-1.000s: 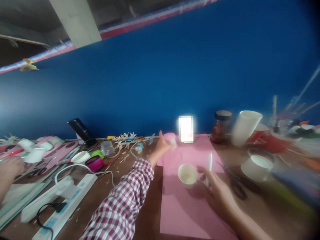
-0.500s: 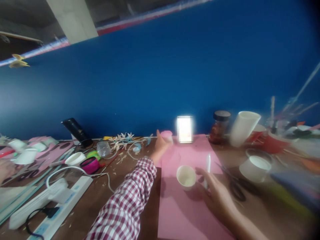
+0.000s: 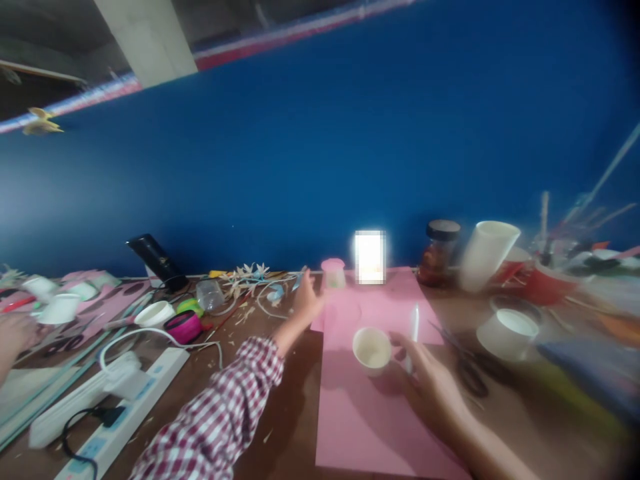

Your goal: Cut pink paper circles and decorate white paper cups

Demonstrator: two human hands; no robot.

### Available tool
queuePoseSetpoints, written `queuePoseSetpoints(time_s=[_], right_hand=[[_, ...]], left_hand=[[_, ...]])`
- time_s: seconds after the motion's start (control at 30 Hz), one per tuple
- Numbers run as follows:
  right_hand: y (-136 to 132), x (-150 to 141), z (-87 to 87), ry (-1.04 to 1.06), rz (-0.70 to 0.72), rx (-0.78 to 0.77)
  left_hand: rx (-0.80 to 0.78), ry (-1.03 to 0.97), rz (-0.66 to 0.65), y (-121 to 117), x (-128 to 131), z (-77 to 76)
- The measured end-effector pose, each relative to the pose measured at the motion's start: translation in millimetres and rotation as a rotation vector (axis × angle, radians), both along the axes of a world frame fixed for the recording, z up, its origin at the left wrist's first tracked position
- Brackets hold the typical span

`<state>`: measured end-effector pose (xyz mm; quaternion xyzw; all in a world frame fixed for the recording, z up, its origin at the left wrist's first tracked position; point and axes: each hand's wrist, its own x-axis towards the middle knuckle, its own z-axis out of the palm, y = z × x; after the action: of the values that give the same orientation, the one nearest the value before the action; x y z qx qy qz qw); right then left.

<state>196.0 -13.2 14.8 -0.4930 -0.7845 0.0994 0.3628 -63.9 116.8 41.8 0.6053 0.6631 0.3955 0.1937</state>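
My left hand [image 3: 307,301] is open, with its thumb up and fingers stretched out, just left of a small cup with a pink top [image 3: 333,273]. A narrow gap seems to part the hand from that cup. At the middle of the pink sheet [image 3: 360,427], my right hand [image 3: 430,380] has its thumb and fingers bent against the right side of a white cup [image 3: 373,351], whose mouth faces me. Under and beyond these fingers shows a slim white pen-like stick [image 3: 415,323]. Dark-handled scissors [image 3: 470,373] lie right of the hand.
A bright blurred screen [image 3: 370,257] stands at the back by the blue partition [image 3: 300,133]. Rightward are a dark-lidded jar [image 3: 440,253], a tall white cup [image 3: 487,257] and a clear container [image 3: 513,333]. Power strips [image 3: 135,407] and tape rolls lie left; another person's hand [image 3: 13,340] shows at the edge.
My left hand has let go of the pink-topped cup and drawn back leftward, leaving the cup standing in view. My right hand and the white cup have hardly moved.
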Motion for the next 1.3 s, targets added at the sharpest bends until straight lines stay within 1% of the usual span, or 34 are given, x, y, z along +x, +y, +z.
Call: queuePoseSetpoints(time_s=[0.1,0.2,0.27,0.33,0.4,0.6,0.73,0.83,0.9,0.97,1.03,1.17,1.23,1.3], right_hand=[[0.0,-0.9,-0.7,0.012,0.006,-0.004],[-0.3,-1.7,0.4,0.024,0.007,-0.023],[-0.8,-2.4,1.8,0.027,0.010,-0.060],[-1.3,-3.1,2.8,0.037,0.020,-0.083],[-1.5,-3.8,3.0,0.053,0.028,-0.082],[-1.9,-4.9,5.5,0.083,-0.002,-0.100],[-2.7,-4.3,6.2,0.111,-0.013,-0.093],[-3.0,-3.5,4.8,0.110,-0.015,-0.062],[-2.7,-3.1,3.6,0.091,-0.005,-0.061],[-1.9,-2.4,1.6,0.083,0.000,-0.060],[-0.4,-1.2,-1.9,0.083,-0.002,-0.059],[1.7,3.2,-10.5,0.081,0.049,-0.059],[1.7,5.3,-12.1,0.082,0.083,-0.046],[1.1,6.3,-10.9,0.083,0.088,-0.040]], left_hand=[[-0.015,-0.057,-0.146,-44.1,2.8,-6.6],[-0.073,-0.106,-0.326,-87.6,18.6,-14.4],[-0.079,-0.164,-0.452,-108.0,32.3,-15.8],[-0.070,-0.227,-0.533,-119.0,45.3,-13.6],[-0.082,-0.278,-0.559,-122.2,55.7,-9.8],[-0.106,-0.385,-0.530,-120.0,73.8,-2.4],[-0.043,-0.443,-0.539,-126.6,78.4,1.8],[0.022,-0.400,-0.525,-131.5,76.4,4.3],[0.056,-0.380,-0.515,-133.2,73.3,4.0],[0.070,-0.402,-0.528,-133.9,70.3,1.9],[0.051,-0.460,-0.510,-134.1,68.3,-1.5],[-0.020,-0.600,-0.406,-132.9,67.7,-7.6],[-0.042,-0.640,-0.395,-131.2,67.6,-8.5],[-0.050,-0.660,-0.392,-129.3,66.9,-8.0]])
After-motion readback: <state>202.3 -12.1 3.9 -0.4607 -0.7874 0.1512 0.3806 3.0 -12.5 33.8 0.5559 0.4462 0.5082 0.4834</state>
